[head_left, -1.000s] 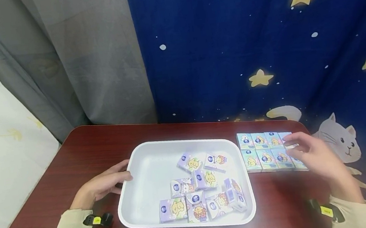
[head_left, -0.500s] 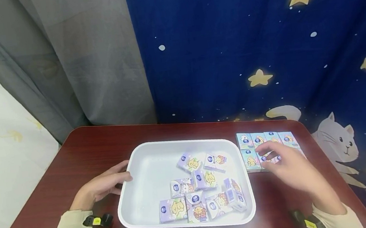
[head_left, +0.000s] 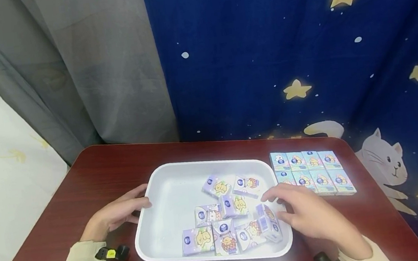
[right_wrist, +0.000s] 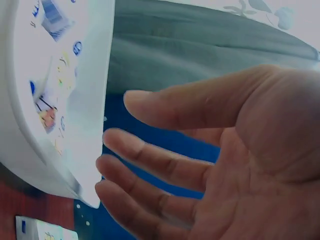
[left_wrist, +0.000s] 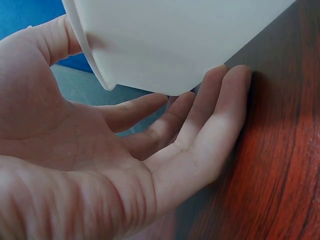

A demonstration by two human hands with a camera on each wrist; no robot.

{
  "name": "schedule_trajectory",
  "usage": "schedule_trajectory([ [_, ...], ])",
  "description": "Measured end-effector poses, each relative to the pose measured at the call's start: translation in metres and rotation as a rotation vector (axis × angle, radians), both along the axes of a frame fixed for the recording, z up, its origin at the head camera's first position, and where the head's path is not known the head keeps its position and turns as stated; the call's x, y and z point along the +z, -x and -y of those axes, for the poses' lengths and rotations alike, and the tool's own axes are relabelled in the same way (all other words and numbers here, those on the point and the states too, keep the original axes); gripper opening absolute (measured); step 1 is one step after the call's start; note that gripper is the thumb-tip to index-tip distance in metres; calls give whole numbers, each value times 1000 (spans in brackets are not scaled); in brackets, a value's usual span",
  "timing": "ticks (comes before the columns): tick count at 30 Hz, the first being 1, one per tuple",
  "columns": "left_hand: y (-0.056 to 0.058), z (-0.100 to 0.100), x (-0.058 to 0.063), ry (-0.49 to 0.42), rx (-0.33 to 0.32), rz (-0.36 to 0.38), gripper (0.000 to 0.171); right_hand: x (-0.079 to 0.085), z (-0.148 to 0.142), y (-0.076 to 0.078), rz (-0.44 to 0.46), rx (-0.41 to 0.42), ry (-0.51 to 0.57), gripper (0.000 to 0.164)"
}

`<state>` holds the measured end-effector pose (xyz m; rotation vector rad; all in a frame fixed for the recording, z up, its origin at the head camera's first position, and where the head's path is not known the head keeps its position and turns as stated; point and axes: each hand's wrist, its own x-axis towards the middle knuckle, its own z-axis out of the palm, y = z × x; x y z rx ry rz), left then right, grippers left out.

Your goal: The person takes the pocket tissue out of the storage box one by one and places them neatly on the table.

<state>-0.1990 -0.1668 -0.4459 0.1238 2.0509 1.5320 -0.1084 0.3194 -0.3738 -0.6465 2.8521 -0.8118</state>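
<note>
A white plastic tray (head_left: 180, 250) stands on the table with several purple packs (head_left: 197, 240), which look like pocket tissues, lying loosely inside. My left hand (head_left: 115, 211) holds the tray's left side, thumb over the rim and fingers against the outside near the base, as the left wrist view shows. Over the tray's right rim reaches my right hand (head_left: 307, 209), thumb and fingers spread apart with nothing between them. Nearest its fingertips is a tilted purple pack (head_left: 268, 222) at the tray's right end; I cannot tell whether they touch it.
Several blue-green packs (head_left: 322, 181) lie in two neat rows right of the tray, close to the table's back right corner. The dark red table (head_left: 126, 155) ends at a grey curtain (head_left: 125, 71) and a blue star-patterned curtain (head_left: 231, 50).
My right hand has moved left, away from the blue-green packs, to the tray's right rim. My left hand and the tray have stayed in place.
</note>
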Motion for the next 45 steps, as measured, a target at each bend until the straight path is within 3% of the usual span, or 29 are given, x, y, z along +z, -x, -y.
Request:
schedule_trajectory([
  [7, -1, -3, 0, 11, -4, -4, 84, -15, 9, -2, -43, 270, -106, 56],
  [11, -1, -2, -1, 12, 1, -5, 84, -22, 14, -2, -89, 340, -162, 59],
  [18, -1, 1, -2, 9, 8, -2, 84, -25, 27, 3, -66, 317, -326, 56],
  [23, -2, 0, -2, 9, 6, -6, 83, -23, 31, 8, -72, 321, -339, 48],
  [35, -2, 1, -2, 5, 6, -12, 84, -12, 15, 19, -106, 329, -183, 51],
  [45, -1, 1, -2, 6, 4, -8, 84, -12, 5, 28, -36, 310, -5, 27],
])
